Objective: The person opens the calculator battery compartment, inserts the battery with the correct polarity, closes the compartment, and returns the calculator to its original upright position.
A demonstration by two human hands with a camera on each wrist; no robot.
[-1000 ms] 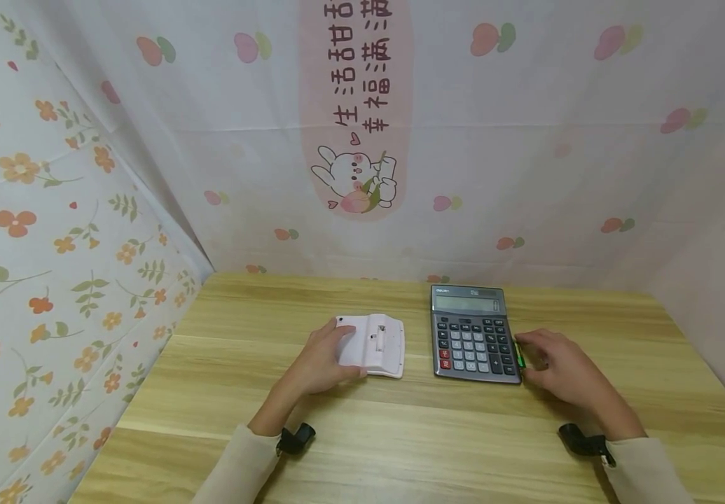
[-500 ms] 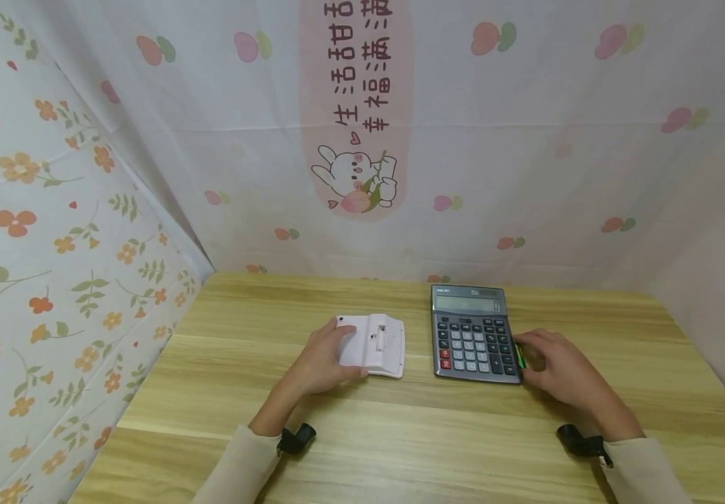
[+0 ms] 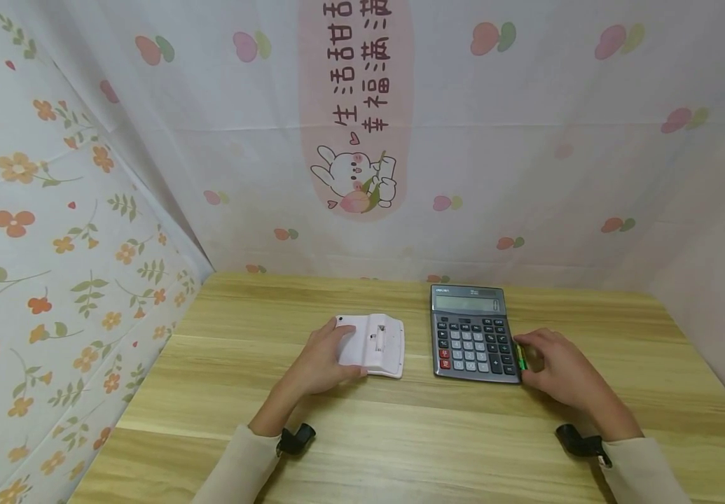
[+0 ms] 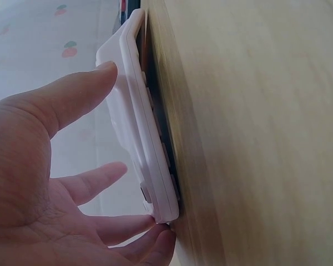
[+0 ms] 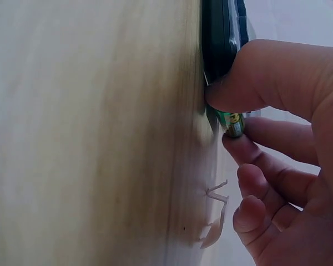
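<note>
A white calculator (image 3: 390,353) lies face down, its battery slot uncovered and no battery visible in it. My left hand (image 3: 324,357) holds it from the left. In the left wrist view the thumb touches the back of the white calculator (image 4: 136,105), and the lower fingers reach its end edge. A small green battery (image 5: 233,124) is pinched between the thumb and fingers of my right hand (image 3: 557,367). That battery sits just beside the right side of a grey calculator (image 3: 472,336), which lies face up with its display showing.
A small pale plastic piece (image 5: 216,216), shaped like a battery cover, lies on the wooden table (image 3: 412,441) by my right hand. Patterned white cloth (image 3: 513,175) hangs along the table's back edge and left side. Each wrist carries a black camera mount (image 3: 579,442).
The fingers of my right hand have shifted very slightly on the battery, so a bit more of it shows. My left hand and both calculators stay in place.
</note>
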